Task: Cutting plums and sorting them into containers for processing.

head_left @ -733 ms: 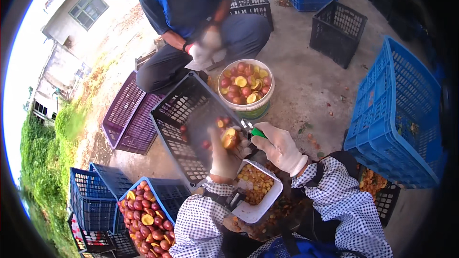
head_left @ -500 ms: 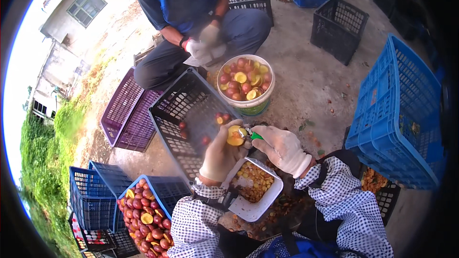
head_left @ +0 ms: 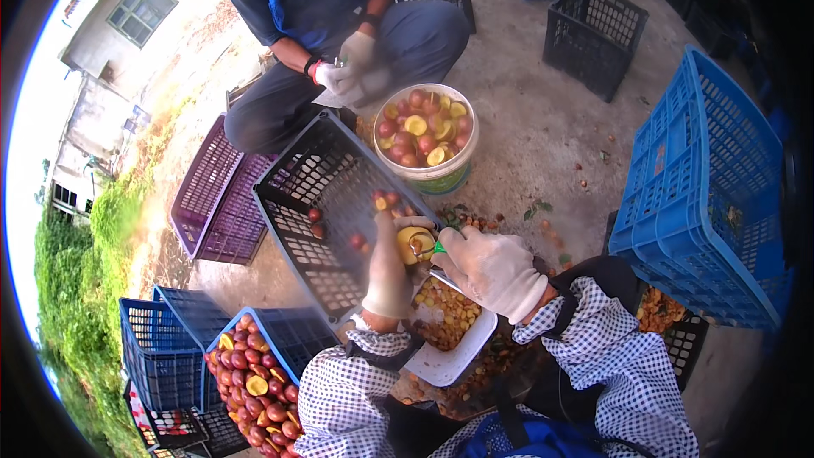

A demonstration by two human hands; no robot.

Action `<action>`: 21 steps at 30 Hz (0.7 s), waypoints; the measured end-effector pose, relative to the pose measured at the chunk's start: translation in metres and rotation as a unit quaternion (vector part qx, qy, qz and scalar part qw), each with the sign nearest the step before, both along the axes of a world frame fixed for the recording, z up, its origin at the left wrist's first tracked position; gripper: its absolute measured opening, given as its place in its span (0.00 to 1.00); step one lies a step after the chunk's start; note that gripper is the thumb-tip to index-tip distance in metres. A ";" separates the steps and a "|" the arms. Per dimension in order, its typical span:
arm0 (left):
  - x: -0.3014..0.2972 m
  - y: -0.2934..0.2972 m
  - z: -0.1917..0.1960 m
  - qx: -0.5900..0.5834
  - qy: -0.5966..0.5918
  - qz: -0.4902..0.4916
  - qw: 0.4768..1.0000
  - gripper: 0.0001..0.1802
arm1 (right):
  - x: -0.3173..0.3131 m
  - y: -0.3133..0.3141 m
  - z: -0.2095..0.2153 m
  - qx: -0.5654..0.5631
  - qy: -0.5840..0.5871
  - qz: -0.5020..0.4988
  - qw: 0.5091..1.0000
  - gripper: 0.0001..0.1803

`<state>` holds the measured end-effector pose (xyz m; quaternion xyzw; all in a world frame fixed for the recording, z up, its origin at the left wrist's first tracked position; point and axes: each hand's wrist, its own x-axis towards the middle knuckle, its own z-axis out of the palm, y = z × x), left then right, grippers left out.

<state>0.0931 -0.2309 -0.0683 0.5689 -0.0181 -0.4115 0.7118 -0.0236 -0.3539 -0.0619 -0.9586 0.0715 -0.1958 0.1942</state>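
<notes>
My left hand [head_left: 387, 276], in a pale work glove, is closed round a halved fruit [head_left: 409, 246] with yellow flesh. My right hand [head_left: 496, 267], also gloved, grips a small green-handled coring tool [head_left: 438, 248]. Its metal loop lies against the cut face of the fruit. Below both hands stands a white tub [head_left: 475, 348] with yellow and brown scooped-out bits in it. Just beyond my left hand, a black slatted crate [head_left: 297, 242] holds several loose red fruits [head_left: 316, 222].
Across from me a person [head_left: 309, 0] in gloves works beside a white bucket [head_left: 424, 171] heaped with halved fruit. A blue crate [head_left: 284, 331] full of red fruit is at my left. A large blue crate [head_left: 657, 195] stands at my right, a black crate [head_left: 593, 42] farther back.
The tool's loop has come onto the cut face, and the fruit in my left hand has turned slightly. The whole view has shifted a little. The other person's hands have moved slightly.
</notes>
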 end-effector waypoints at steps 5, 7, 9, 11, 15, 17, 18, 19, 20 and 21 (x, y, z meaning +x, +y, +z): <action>-0.002 0.004 -0.004 0.072 -0.024 0.018 0.997 0.38 | 0.001 0.012 -0.005 -0.032 0.013 0.005 0.999 0.14; -0.002 0.005 -0.013 0.098 -0.056 0.025 0.993 0.37 | 0.001 0.018 -0.009 -0.037 0.036 -0.002 0.999 0.14; -0.003 0.008 -0.017 0.124 -0.089 0.031 0.988 0.37 | 0.001 0.024 -0.015 -0.041 0.047 -0.002 0.998 0.14; 0.000 0.008 -0.020 0.145 -0.148 0.028 0.978 0.33 | -0.001 0.025 -0.022 -0.046 0.062 -0.007 0.997 0.14; 0.003 0.014 -0.026 0.155 -0.161 0.011 0.975 0.29 | -0.003 0.023 -0.032 -0.032 0.065 0.028 0.997 0.13; 0.006 0.016 -0.031 0.171 -0.172 0.004 0.970 0.28 | -0.003 0.025 -0.034 -0.022 0.059 0.043 0.997 0.12; 0.008 0.019 -0.035 0.185 -0.186 -0.002 0.965 0.28 | -0.002 0.027 -0.034 -0.023 0.064 0.042 0.997 0.12; 0.012 0.023 -0.046 0.167 -0.240 -0.026 0.956 0.27 | -0.002 0.030 -0.031 -0.026 0.067 0.042 0.997 0.12; 0.015 0.028 -0.055 0.148 -0.295 -0.045 0.943 0.26 | -0.002 0.032 -0.030 -0.025 0.067 0.043 0.997 0.12; 0.015 0.030 -0.063 0.122 -0.307 -0.022 0.943 0.25 | -0.001 0.034 -0.029 -0.046 0.060 0.055 0.996 0.14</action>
